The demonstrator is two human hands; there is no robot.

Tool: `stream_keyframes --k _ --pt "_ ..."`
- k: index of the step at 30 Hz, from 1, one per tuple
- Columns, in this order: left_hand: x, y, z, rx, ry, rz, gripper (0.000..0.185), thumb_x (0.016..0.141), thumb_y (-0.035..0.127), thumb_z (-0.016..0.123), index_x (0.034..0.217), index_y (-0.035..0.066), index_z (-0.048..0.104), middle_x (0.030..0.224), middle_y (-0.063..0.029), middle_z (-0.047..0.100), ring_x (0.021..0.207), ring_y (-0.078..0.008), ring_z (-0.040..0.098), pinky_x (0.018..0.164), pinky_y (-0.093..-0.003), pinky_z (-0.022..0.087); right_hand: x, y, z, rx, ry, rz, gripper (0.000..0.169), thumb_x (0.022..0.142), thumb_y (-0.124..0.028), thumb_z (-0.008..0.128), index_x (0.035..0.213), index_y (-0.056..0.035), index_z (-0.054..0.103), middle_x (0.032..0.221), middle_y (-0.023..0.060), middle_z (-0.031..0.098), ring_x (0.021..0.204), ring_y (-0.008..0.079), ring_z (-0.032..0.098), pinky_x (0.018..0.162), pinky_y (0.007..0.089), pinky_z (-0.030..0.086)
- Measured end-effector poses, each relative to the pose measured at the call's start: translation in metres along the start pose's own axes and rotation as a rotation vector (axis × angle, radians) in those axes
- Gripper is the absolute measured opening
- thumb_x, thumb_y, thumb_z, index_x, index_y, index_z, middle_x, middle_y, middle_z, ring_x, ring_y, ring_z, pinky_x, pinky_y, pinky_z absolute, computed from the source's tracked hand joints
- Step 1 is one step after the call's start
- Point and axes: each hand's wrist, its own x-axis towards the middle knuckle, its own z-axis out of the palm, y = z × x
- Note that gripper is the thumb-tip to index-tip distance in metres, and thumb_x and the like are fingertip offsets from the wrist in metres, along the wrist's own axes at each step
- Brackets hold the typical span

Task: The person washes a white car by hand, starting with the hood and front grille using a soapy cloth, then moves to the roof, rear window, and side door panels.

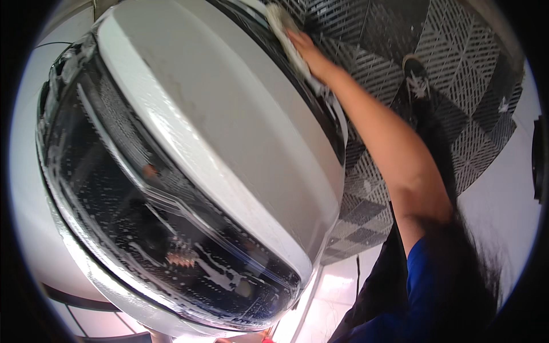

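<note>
My right hand [309, 55] presses on a pale fluffy wash pad [279, 23], fingers spread over its back. The pad lies along the dark trim [285, 64] at the far edge of a white car. A broad white body panel [223, 98], apparently the bonnet, curves across the middle. Left of it is a dark windscreen [98, 171] streaked with suds and drops. A wiper arm [112, 148] rests along the base of that glass. My left hand is out of view.
Black and grey slatted floor tiles [463, 47] lie beyond the car. My shoe [415, 77] stands on them, close to the car's side. A pale floor or wall surface [493, 193] borders the tiles at right. Wet white bodywork [107, 278] edges the glass at lower left.
</note>
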Motion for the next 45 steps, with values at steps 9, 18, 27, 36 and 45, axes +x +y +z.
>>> stream_keyframes --k 9,18,27,36,45 --pt "0.006 -0.02 -0.009 -0.188 0.049 -0.252 0.074 0.101 0.052 0.029 0.153 0.0 0.027 0.154 -0.0252 0.031 0.137 -0.0411 0.038 0.11 -0.0543 0.036 -0.193 0.116 0.027 0.772 0.247 0.328 0.052 0.105 -0.028 0.05 0.154 -0.0147 0.037 0.15 0.0091 0.045 0.132 0.0206 0.048 0.112 0.031 0.034" --pt "0.034 -0.014 -0.008 -0.297 0.03 -0.308 0.074 0.101 0.052 0.03 0.153 0.0 0.028 0.153 -0.0252 0.034 0.134 -0.0405 0.042 0.108 -0.0538 0.039 -0.317 0.074 0.099 1.238 0.59 0.494 0.062 0.107 -0.049 0.035 0.157 -0.0157 0.023 0.152 0.0048 0.039 0.134 0.0175 0.044 0.111 0.0312 0.038" --pt "0.039 -0.003 -0.033 -0.401 -0.013 -0.309 0.073 0.101 0.052 0.031 0.152 -0.001 0.03 0.151 -0.0252 0.037 0.132 -0.0398 0.046 0.106 -0.0534 0.043 -0.297 0.012 0.075 0.164 0.486 0.07 0.057 0.103 -0.027 0.046 0.155 -0.0139 0.027 0.16 0.0169 0.023 0.143 0.0452 0.025 0.118 0.0538 0.026" --pt "0.035 -0.006 -0.039 -0.435 -0.029 -0.371 0.073 0.101 0.052 0.031 0.151 -0.002 0.031 0.15 -0.0252 0.04 0.13 -0.0392 0.05 0.104 -0.053 0.046 -0.3 -0.228 0.073 -0.051 0.222 -0.186 0.055 0.092 -0.04 0.057 0.145 -0.026 0.05 0.161 0.0291 0.013 0.145 0.0598 0.003 0.112 0.0755 0.004" --pt "0.037 0.007 -0.031 -0.546 -0.061 -0.338 0.068 0.101 0.048 0.038 0.146 -0.002 0.042 0.135 -0.0225 0.056 0.11 -0.0342 0.065 0.086 -0.0441 0.059 -0.344 0.029 0.095 0.43 0.443 0.159 0.072 0.103 -0.052 0.03 0.158 -0.0088 0.014 0.158 0.0199 0.017 0.145 0.0383 0.019 0.118 0.0524 0.021"
